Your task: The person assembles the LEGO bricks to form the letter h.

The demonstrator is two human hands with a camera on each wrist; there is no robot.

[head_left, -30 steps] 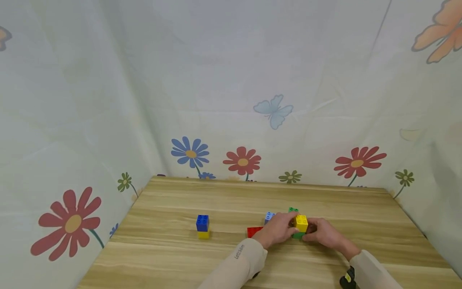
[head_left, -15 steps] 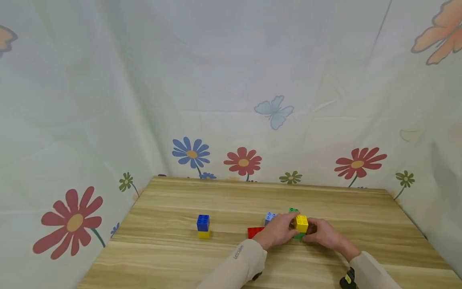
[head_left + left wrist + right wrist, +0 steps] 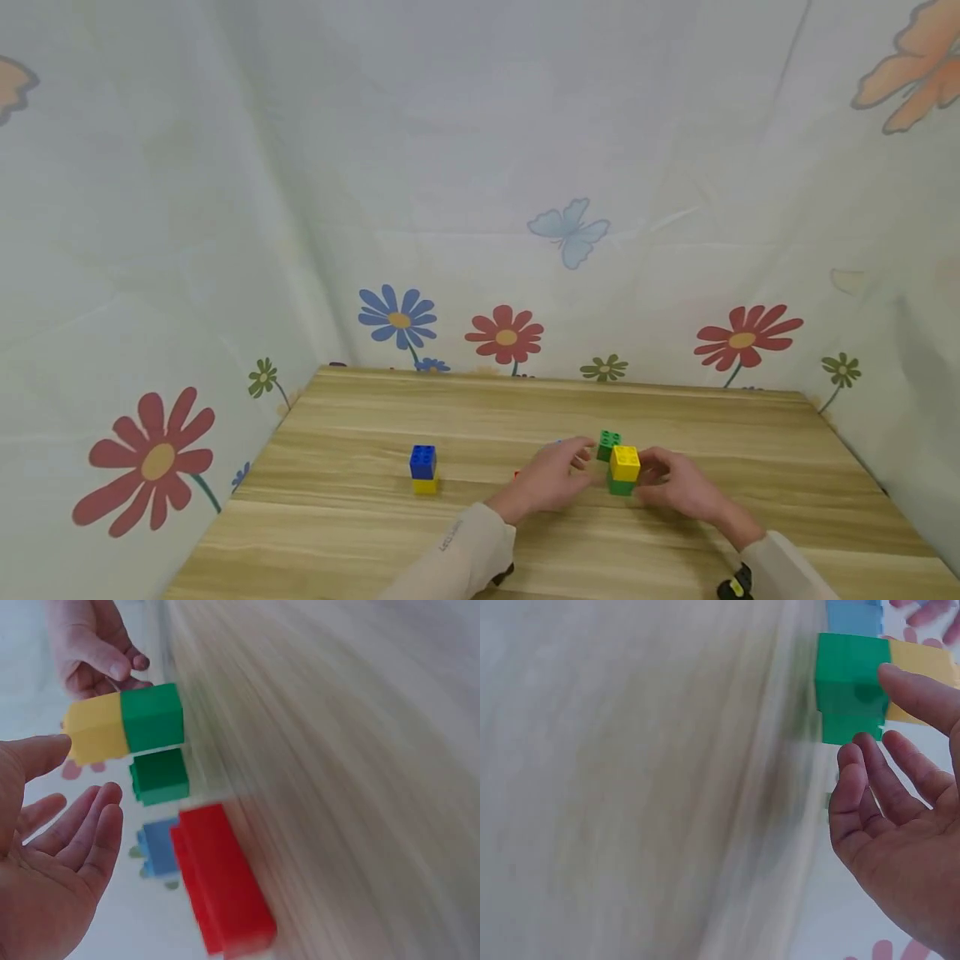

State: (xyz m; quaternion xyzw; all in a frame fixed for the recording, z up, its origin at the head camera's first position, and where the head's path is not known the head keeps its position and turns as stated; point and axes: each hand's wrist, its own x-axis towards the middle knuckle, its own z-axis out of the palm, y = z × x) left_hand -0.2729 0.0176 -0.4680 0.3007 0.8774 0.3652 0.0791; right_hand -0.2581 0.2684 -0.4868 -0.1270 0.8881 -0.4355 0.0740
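Across upper and middle frame of head view, seeing pale cloth (image 3: 420, 150) hanging, bearing printed flowers and butterflies. Below, seeing wood-grain table (image 3: 345, 542) spreading across lower frame. At lower right of centre, finding yellow block (image 3: 625, 463) sitting studs up on green block (image 3: 621, 487), standing upright on table. Directly behind, slightly left, finding second green block (image 3: 604, 452) resting; not determining whether touching the stack. Left of stack, observing left hand (image 3: 551, 477) hovering, released, fingers loosely bending, leaving a visible gap. Right of stack, observing right hand (image 3: 682, 483) lingering close, released, fingers curving toward it; in upper right of right wrist view, seeing thumb overlapping the join of yellow and green, not establishing contact. At lower centre of left wrist view, finding red block (image 3: 229, 881) lying in front of light blue block (image 3: 160, 847), partly covering it; in head view, detecting only slivers of both past left hand. At lower left of centre in head view, finding dark blue block (image 3: 423, 461) sitting on second yellow block (image 3: 425, 485), standing well apart from both hands. Along bottom edge, noting pale sleeves (image 3: 457, 554) covering both forearms.
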